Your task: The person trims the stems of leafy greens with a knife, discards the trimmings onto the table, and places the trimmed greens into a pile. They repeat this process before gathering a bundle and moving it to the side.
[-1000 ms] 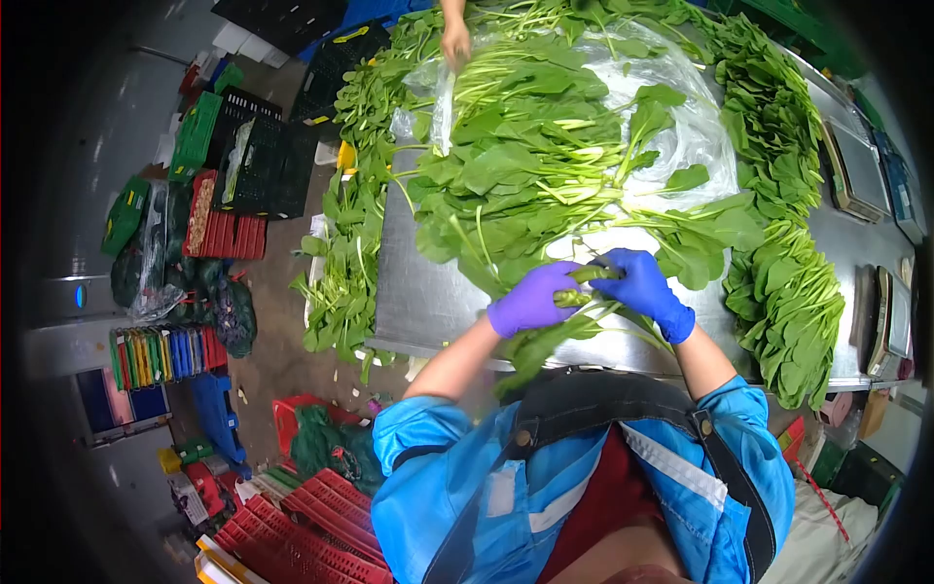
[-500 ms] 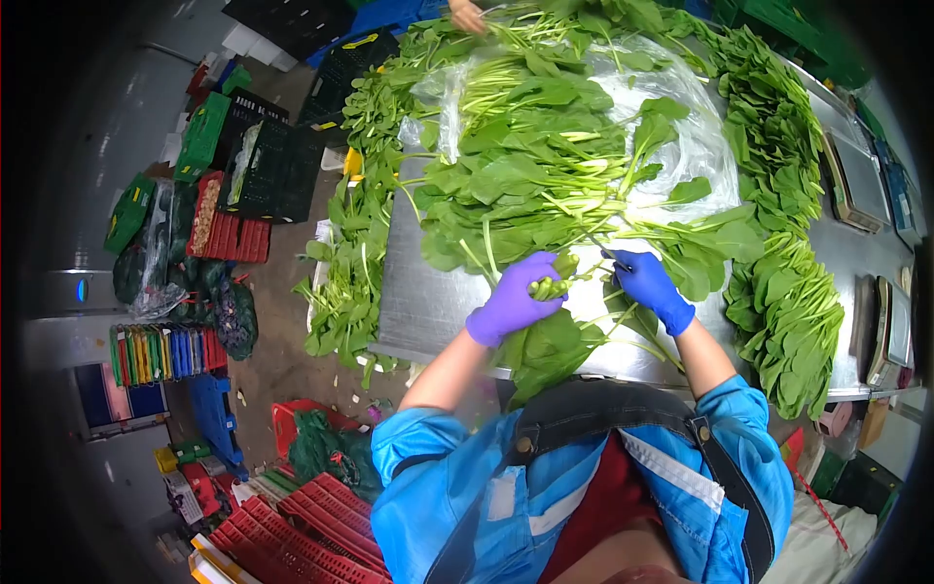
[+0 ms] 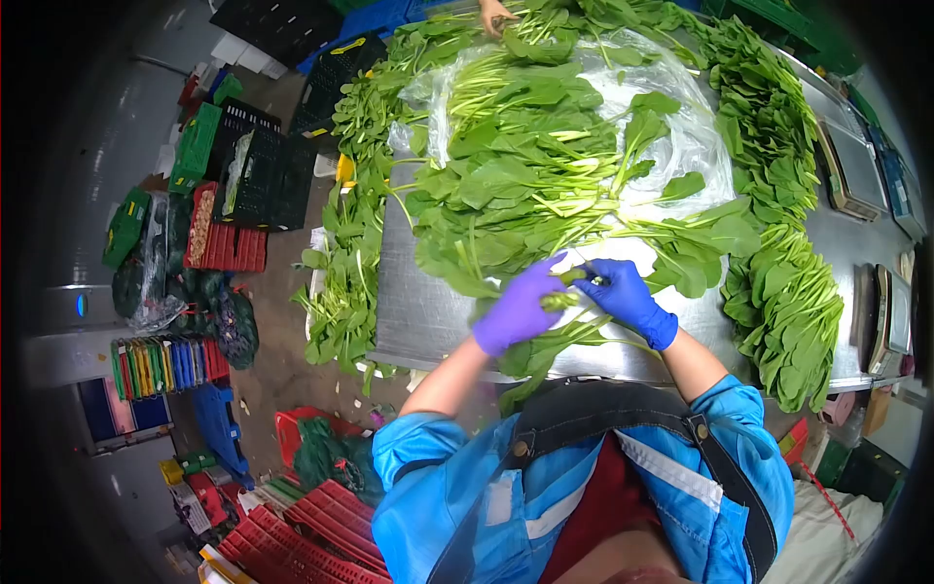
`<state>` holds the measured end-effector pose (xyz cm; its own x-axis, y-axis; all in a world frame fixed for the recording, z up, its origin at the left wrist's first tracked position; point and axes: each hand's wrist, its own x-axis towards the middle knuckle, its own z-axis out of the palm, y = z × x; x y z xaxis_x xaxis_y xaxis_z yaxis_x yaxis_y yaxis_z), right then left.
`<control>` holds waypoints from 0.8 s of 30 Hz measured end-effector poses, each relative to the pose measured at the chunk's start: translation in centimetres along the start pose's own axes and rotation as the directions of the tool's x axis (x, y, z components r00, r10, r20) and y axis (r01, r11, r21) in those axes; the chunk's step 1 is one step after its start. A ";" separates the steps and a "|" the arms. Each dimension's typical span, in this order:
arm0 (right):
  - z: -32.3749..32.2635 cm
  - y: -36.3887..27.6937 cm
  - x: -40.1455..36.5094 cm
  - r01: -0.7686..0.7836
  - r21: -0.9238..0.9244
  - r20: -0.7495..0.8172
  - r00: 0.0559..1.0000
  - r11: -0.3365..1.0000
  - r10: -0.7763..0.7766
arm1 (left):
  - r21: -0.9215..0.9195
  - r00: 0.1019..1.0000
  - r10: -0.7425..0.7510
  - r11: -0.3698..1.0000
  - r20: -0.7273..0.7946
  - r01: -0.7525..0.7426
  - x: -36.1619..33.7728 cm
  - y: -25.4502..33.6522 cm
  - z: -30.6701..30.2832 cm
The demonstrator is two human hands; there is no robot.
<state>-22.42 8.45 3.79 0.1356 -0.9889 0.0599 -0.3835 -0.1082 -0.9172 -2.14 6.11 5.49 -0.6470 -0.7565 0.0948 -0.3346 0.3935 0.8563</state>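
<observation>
In a purple glove, my left hand (image 3: 520, 310) is closed around a bunch of leafy greens (image 3: 535, 362), cut stem ends facing right and leaves hanging toward my body. My right hand (image 3: 630, 300), gloved in blue, is brought up close beside those stems. Its fingers are pinched around a small dark tool (image 3: 592, 280), mostly hidden by the glove. Just beyond both hands, a big heap of long-stemmed greens (image 3: 516, 185) covers the metal table (image 3: 413, 311). Some loose leaves and stems lie beneath my hands at the near edge.
A clear plastic bag (image 3: 700, 156) lies under the heap. Bundled greens (image 3: 783, 311) line the right side, near scales (image 3: 890, 321). Another person's hand (image 3: 494, 16) reaches in at the far edge. Black crates (image 3: 277, 180) and red crates (image 3: 321, 526) stand on the left.
My right hand has moved left and toward me, from beside the heap to the stems in my left hand. The left hand keeps its bunch, turned slightly. The other person's hand shifted right.
</observation>
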 end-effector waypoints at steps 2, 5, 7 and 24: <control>-0.4 -1.1 0.4 0.022 -0.106 0.071 0.997 0.994 -0.015 | -0.102 0.994 -0.082 0.991 0.067 0.088 0.5 -0.3 0.6; -1.0 0.4 1.0 -0.023 -0.277 0.152 0.986 0.961 0.068 | 0.063 0.997 -0.081 0.995 0.007 0.081 0.1 -0.9 0.0; -1.5 3.0 1.8 -0.045 -0.392 0.188 0.974 0.919 0.128 | 0.197 0.998 -0.051 0.979 -0.028 0.056 0.1 -0.9 -1.5; -5.2 -3.7 4.4 -0.373 -0.013 0.259 0.895 0.928 0.364 | -0.509 0.952 -0.308 0.820 -0.006 0.262 -0.6 1.4 -7.9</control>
<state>-25.16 3.98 9.49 0.2182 -0.8981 -0.3819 -0.4182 0.2675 -0.8681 3.19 3.03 10.61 -0.5088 -0.8439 -0.1702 -0.0952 -0.1413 0.9854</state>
